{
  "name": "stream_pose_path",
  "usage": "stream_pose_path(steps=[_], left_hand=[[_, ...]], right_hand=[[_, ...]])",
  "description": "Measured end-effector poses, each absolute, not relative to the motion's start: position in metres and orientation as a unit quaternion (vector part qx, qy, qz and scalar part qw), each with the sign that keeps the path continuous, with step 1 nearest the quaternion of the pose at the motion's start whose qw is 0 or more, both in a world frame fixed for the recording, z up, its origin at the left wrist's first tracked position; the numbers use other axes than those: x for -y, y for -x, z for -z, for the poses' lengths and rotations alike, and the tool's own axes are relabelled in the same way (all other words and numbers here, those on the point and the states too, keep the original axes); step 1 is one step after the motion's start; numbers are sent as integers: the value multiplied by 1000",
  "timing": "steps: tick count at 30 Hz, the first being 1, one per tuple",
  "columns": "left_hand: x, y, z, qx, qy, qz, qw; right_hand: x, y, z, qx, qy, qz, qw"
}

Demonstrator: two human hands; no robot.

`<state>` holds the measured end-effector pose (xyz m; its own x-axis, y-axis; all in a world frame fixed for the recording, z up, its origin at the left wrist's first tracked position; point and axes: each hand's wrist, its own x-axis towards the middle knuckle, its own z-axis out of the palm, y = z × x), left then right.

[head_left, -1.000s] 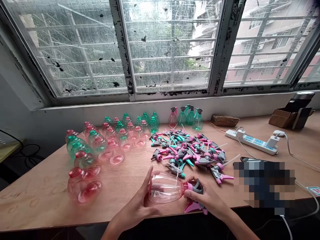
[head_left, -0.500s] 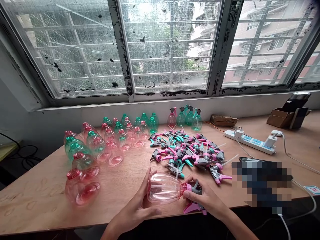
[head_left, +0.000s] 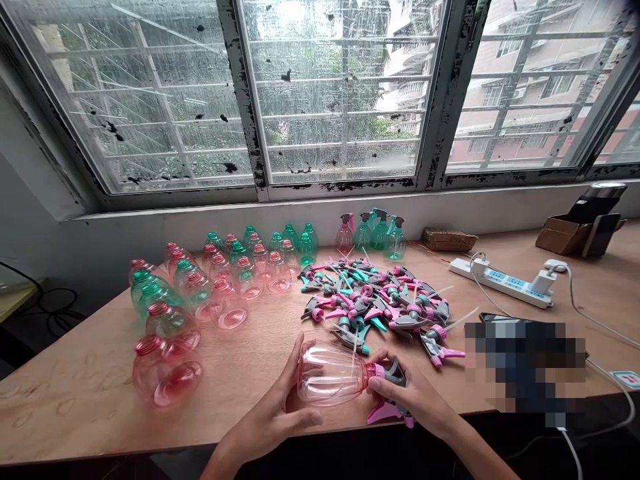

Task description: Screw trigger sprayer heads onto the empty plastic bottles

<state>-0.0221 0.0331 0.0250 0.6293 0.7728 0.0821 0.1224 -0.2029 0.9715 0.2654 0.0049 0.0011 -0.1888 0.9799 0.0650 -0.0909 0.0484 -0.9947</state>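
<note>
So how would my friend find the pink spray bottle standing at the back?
Look at the wooden table under the big window. Behind the heap of spray heads, four bottles with spray heads on stand by the wall. The pink spray bottle is the leftmost, and its three neighbours are green.

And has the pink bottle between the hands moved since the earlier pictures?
No, not visibly: against the pile of spray heads, the pink bottle keeps the same place, shifting neither left nor right.
</note>
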Motion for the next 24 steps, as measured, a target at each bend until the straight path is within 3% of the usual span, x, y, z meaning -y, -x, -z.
stream_pose_path(steps=[4, 13, 19, 24], left_hand=[[-36, 24, -18, -311, -695, -296, 577], [-33, 22, -26, -312, -726, -295, 537], [-36, 22, -19, -301, -678, -300, 600], [-35, 24, -19, -325, -712, -282, 555]], right_hand=[[-5, -265, 0, 536, 415, -553, 484], [-4, -266, 1, 527, 412, -554, 495], [-6, -266, 3, 536, 404, -559, 488], [-4, -267, 3, 534, 407, -556, 490]])
